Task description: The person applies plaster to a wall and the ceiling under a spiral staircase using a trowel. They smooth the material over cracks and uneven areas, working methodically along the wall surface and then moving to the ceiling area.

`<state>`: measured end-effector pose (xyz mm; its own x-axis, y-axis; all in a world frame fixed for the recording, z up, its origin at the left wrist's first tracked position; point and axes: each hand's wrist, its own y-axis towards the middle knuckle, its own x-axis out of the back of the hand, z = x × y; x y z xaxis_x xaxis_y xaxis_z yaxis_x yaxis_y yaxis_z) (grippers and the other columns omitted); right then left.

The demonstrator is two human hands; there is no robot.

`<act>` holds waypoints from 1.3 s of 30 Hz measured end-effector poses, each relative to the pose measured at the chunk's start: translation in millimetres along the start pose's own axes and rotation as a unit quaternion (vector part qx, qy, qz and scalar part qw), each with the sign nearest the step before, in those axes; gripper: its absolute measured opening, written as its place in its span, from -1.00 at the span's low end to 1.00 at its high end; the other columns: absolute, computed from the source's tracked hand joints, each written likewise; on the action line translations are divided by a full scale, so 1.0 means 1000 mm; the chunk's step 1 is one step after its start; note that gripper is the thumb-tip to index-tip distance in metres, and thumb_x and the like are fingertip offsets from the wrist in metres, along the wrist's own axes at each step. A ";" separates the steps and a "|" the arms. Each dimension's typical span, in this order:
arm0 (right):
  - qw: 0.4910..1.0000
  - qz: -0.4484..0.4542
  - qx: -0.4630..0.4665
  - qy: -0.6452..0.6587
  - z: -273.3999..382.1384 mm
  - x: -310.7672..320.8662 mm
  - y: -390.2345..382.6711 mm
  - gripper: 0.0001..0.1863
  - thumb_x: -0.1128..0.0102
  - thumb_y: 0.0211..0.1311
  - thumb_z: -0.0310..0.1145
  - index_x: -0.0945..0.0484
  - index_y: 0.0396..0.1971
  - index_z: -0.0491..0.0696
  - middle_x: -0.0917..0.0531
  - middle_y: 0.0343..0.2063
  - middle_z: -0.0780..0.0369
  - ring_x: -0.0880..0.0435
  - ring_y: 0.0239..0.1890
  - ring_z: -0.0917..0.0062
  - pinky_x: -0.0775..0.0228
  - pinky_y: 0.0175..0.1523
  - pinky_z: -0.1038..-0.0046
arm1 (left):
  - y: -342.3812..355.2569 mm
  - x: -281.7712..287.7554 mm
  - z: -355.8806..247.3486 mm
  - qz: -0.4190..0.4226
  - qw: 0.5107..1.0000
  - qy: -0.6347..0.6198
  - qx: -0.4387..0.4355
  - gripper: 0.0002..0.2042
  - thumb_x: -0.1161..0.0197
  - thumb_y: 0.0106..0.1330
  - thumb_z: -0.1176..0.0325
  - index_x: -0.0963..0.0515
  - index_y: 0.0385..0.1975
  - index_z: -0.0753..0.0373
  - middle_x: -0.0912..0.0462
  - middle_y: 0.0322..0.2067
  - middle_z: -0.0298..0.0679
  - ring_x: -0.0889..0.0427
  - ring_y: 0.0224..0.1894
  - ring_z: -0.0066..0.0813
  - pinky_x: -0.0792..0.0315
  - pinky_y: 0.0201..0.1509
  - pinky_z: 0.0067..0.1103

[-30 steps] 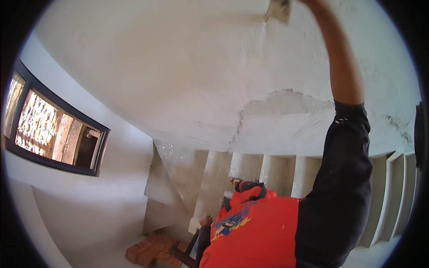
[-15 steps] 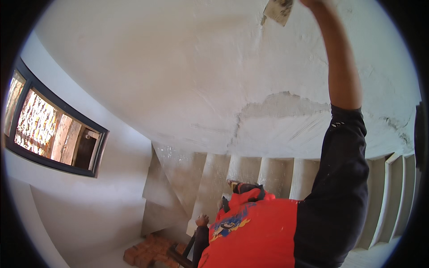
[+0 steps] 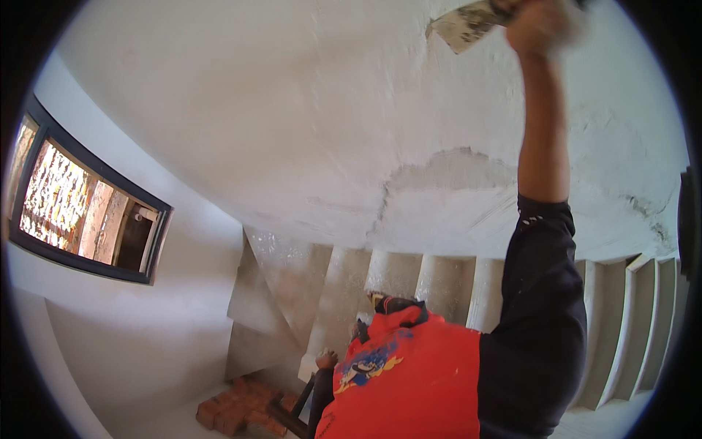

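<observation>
Up high, my right hand (image 3: 545, 28), somewhat blurred, is closed round the dark handle of a putty knife (image 3: 464, 28). Its wide blade, smeared with grey, points left and lies at or very near the plastered wall (image 3: 292, 110); exact contact is hard to judge. My right arm is stretched up in a dark sleeve. Low on the left, my left hand (image 3: 327, 358) appears small, with its fingers curled, beside a dark rail (image 3: 296, 410). Whatever it may hold cannot be made out.
Concrete stairs (image 3: 446, 285) run along the wall's foot, continuing at right. A rough grey patch (image 3: 453, 168) marks the wall. At left is a dark-framed window (image 3: 88, 212). Reddish bricks (image 3: 230, 406) are piled at lower left.
My right hand has come down into fuller view, and the putty knife's handle now shows. The blade sits slightly lower and is turned more sideways. My left hand stays beside the rail.
</observation>
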<state>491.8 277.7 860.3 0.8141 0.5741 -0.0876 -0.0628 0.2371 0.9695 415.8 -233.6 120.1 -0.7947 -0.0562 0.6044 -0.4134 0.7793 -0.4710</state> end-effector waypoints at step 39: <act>0.999 0.001 0.032 -0.041 -0.035 0.006 -0.014 -0.83 0.05 0.10 -0.48 -0.28 -0.66 -0.09 -0.32 -0.84 0.35 -0.24 -0.85 0.73 -0.09 -0.77 0.59 | -0.017 0.012 -0.011 -0.013 0.997 0.074 -0.012 -0.83 0.08 0.24 0.15 -0.33 -0.37 0.08 -0.41 -0.49 -0.24 -0.40 -0.50 -0.28 -0.25 -0.58 -0.47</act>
<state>477.7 305.4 838.4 0.8590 0.5074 -0.0691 -0.0297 0.1841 0.9825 418.3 -240.5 141.9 -0.7086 0.0138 0.7055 -0.4218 0.7932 -0.4392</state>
